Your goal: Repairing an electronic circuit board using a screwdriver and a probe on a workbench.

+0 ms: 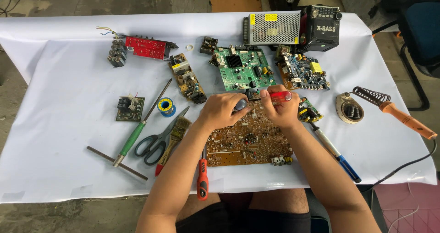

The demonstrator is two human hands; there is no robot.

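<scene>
Lying flat on the white-covered surface (68, 123), the brown circuit board (250, 139) sits directly beneath both hands, its far edge under the fingers. The left hand (222, 110) is curled, fingers closed around a small dark rounded part (241, 104) held against the board's far edge. The right hand (280, 108) is closed in a pinch on a red-handled screwdriver (279, 96), which lies roughly level and points toward the left hand; its tip is hidden between the two hands.

Just beyond the hands lies a green circuit board (244, 69), with a blue-toned board (304, 72) beside it on the right. A small green board (310, 110) lies just right of the right hand, and a blue-handled tool (337, 153) lies alongside the right forearm.

Left of the left hand lie a solder spool (166, 107), a brush (176, 132), grey-handled scissors (156, 141) and a green-handled screwdriver (137, 132). An orange-handled screwdriver (202, 180) lies beside the left forearm, near the surface's front edge. Well to the right rests a soldering iron (405, 119) with a coiled stand (350, 108).
</scene>
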